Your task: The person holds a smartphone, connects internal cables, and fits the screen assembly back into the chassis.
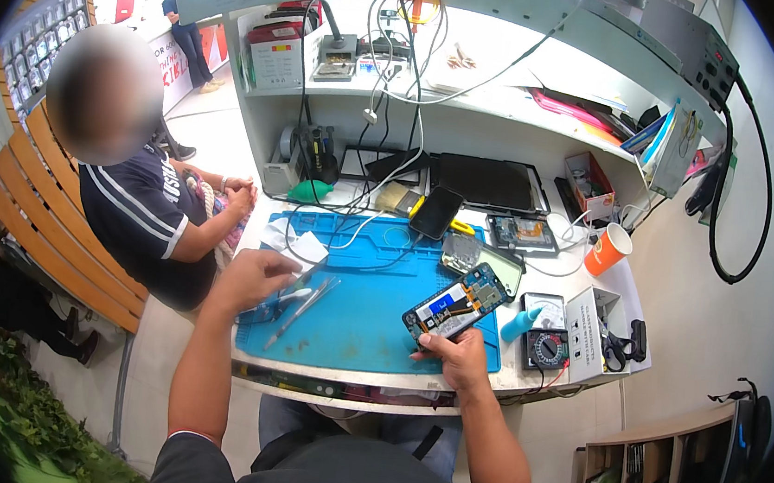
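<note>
My right hand (461, 359) grips an opened smartphone (457, 306) by its lower end, thumb on top. The phone is tilted above the blue work mat (369, 328), and its battery, ribbon cables and circuit board show. My left hand (257, 280) hovers over the mat's left side, fingers bent together in a pinch; whatever is between them is too small or hidden to name. Just beyond it lies a crumpled white paper (304, 248). Thin pen-like tools (299, 312) rest on the mat beside that hand. A light-coloured phone back cover (503, 269) lies behind the held phone.
At right stand a blue bottle (519, 323), a multimeter (546, 350), a white box (597, 332) and an orange cup (608, 249). Behind the mat are a black phone (436, 212), a brush (398, 199) and hanging cables. Across the left side stands a person (154, 191).
</note>
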{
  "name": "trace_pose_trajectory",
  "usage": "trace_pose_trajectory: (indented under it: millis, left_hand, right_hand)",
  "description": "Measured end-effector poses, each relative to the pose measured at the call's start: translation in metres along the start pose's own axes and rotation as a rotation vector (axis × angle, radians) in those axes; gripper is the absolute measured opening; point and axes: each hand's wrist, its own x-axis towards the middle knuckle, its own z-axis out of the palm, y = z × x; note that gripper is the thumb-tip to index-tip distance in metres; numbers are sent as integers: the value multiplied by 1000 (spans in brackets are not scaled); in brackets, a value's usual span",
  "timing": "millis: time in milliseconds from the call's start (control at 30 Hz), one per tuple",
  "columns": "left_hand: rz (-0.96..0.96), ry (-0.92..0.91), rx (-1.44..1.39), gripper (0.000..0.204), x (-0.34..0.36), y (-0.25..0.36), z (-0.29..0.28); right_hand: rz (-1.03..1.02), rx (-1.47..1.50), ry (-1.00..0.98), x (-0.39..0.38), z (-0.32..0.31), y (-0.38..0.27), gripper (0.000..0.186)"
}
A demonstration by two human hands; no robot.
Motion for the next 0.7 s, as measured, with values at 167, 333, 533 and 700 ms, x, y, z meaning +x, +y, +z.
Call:
trace_pose_trajectory:
  millis: [167,333,533,700]
  left_hand:
    - [64,99,143,19,7,8,-3]
    - [88,-59,155,25,37,9,-6]
    - [180,-116,204,23,59,13,6]
    - [212,216,-38,21,82,22,10]
  right_hand:
    - [-29,2,21,-3,-1,6,15]
    - [-36,5,34,-4,0,2,14]
    - [-39,14,34,-2,0,2,12]
    - [-51,41,58,-1,-1,2,10]
